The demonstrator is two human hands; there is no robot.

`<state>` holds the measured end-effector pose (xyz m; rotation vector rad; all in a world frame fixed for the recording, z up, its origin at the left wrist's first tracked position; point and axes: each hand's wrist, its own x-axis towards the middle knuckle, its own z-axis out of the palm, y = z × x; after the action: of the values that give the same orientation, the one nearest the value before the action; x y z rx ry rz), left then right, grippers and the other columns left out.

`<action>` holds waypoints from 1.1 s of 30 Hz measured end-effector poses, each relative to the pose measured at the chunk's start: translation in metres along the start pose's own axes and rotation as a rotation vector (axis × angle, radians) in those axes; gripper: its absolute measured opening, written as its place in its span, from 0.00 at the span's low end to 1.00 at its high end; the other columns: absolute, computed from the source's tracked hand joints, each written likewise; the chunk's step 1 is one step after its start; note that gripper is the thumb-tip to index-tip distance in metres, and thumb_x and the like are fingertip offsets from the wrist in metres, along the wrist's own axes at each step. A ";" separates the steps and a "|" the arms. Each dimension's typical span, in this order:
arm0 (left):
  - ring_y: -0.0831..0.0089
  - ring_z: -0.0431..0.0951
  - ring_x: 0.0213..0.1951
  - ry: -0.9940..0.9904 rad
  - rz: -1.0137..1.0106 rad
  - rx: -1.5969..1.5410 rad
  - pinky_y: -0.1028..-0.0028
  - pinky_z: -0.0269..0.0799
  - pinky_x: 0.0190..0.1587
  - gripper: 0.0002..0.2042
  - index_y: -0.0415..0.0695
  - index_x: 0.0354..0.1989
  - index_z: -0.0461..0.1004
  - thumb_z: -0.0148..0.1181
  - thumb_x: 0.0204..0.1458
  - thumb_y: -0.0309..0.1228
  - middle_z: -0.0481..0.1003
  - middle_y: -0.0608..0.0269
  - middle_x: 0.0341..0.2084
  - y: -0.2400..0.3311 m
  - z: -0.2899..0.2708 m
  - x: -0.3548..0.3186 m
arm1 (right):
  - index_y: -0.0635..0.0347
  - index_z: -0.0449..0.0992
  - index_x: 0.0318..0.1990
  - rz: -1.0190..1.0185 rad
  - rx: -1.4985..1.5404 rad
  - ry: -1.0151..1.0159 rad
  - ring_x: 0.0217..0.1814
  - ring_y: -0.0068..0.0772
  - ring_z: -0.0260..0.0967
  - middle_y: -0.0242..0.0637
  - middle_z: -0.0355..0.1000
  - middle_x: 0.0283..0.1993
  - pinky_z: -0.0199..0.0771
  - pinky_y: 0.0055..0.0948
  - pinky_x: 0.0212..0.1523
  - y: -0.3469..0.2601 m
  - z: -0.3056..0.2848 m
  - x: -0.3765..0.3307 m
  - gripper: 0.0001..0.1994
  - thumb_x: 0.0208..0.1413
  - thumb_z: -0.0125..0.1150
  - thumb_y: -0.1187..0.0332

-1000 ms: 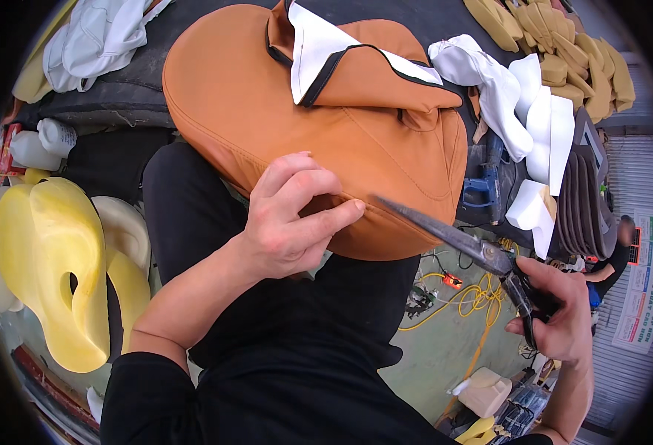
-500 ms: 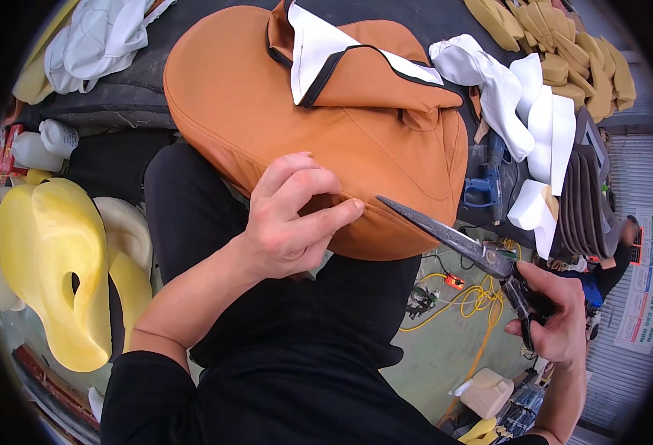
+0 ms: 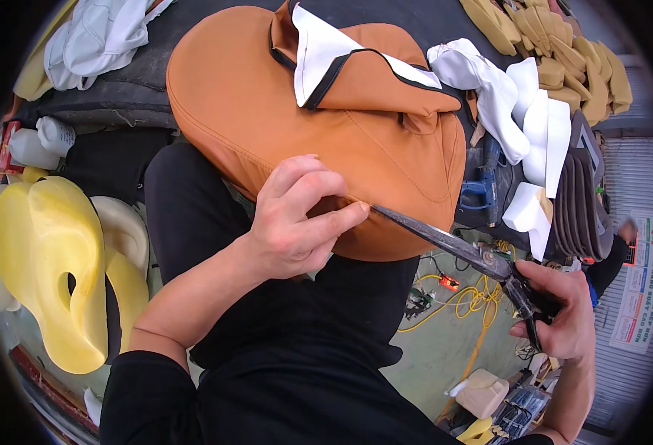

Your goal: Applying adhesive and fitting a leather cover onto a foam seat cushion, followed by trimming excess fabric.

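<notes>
Two hands busy | left hand [image 3: 297, 222] pinching tan leather seat cover [image 3: 282, 111] edge | right hand [image 3: 560, 311] clenched on dark metal scissors [image 3: 460, 248] | keep fingertips clear of blade tip, edge taut

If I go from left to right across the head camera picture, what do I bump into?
Yellow foam shape → left hand pinching the edge of the orange seat cover → scissors → right hand holding the scissors.
</notes>
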<state>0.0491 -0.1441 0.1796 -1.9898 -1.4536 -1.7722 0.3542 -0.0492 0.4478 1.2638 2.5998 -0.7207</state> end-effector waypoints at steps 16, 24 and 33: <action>0.56 0.74 0.45 -0.002 0.009 -0.007 0.53 0.76 0.55 0.20 0.47 0.39 0.89 0.68 0.32 0.18 0.75 0.61 0.39 -0.001 0.000 -0.001 | 0.68 0.81 0.56 0.250 0.072 -0.081 0.24 0.16 0.63 0.31 0.68 0.22 0.62 0.21 0.28 -0.047 -0.017 0.004 0.37 0.29 0.83 0.78; 0.57 0.74 0.44 -0.001 0.012 -0.006 0.53 0.76 0.55 0.20 0.47 0.39 0.89 0.68 0.33 0.19 0.75 0.61 0.39 0.000 -0.003 -0.002 | 0.68 0.79 0.59 0.270 0.030 -0.160 0.26 0.15 0.69 0.34 0.75 0.24 0.66 0.19 0.30 -0.053 -0.022 0.002 0.40 0.31 0.88 0.75; 0.57 0.74 0.44 0.005 0.010 -0.013 0.53 0.76 0.55 0.20 0.47 0.39 0.89 0.68 0.34 0.19 0.75 0.61 0.39 0.000 -0.003 -0.003 | 0.75 0.76 0.62 0.381 0.475 -0.099 0.36 0.15 0.74 0.34 0.82 0.35 0.72 0.17 0.38 -0.033 -0.012 -0.015 0.43 0.33 0.91 0.74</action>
<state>0.0474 -0.1474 0.1782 -1.9940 -1.4313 -1.7862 0.3383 -0.0714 0.4748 1.7290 2.0779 -1.3226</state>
